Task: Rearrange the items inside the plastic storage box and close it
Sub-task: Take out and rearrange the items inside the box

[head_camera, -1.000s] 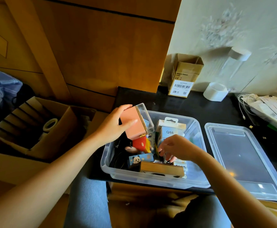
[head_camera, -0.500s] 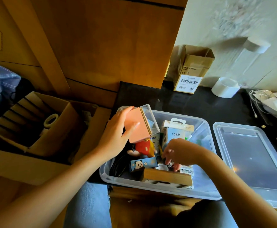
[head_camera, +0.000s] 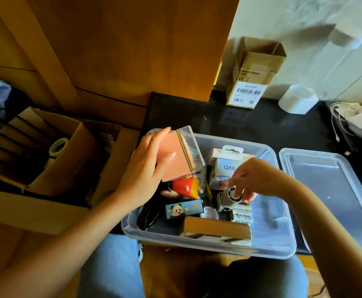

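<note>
The dark bench carries the clear storage box, its lid lying beside it. The left hand grips a pink case above the box; the right hand pinches a small fan inside.

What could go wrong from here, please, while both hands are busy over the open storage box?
The left hand holds the pink case tilted above the storage box; if the grip slips, it may drop onto the red and yellow toy.

The right hand pinches a small round silver gadget by the fingertips, a hold that looks easy to lose.

The Q88 package stands tall, so the lid might not seat.
</note>
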### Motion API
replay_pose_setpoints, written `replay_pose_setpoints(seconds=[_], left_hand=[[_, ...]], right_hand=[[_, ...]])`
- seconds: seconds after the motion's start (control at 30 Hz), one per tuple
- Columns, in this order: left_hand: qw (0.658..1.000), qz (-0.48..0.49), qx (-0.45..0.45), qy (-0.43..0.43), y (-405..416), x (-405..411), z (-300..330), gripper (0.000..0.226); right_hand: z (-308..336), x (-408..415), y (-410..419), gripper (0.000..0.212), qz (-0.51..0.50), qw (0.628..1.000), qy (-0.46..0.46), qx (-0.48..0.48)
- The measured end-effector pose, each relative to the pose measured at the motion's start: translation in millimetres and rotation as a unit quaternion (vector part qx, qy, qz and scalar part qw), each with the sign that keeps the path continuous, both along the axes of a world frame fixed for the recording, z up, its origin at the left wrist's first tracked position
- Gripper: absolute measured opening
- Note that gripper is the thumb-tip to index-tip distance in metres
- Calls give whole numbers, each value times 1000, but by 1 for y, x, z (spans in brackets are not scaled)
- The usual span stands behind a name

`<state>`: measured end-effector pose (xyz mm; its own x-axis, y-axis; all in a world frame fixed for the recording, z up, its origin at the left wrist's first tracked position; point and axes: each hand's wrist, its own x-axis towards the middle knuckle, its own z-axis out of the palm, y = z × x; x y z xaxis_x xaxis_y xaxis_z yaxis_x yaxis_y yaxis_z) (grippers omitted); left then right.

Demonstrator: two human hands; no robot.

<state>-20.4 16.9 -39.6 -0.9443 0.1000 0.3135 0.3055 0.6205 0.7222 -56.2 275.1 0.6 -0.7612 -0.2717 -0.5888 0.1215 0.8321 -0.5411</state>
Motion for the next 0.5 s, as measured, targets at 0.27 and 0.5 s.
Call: replay_pose_setpoints(seconds=[0.27, 0.5], left_hand=[[1000, -11, -16, 0, 0, 3, 4, 63], [994, -48, -97, 5, 2, 4, 5, 100]], right_hand=[[6, -12, 17, 32, -122, 984, 131, 13], [6, -9, 15, 25, -117, 977, 178, -19]])
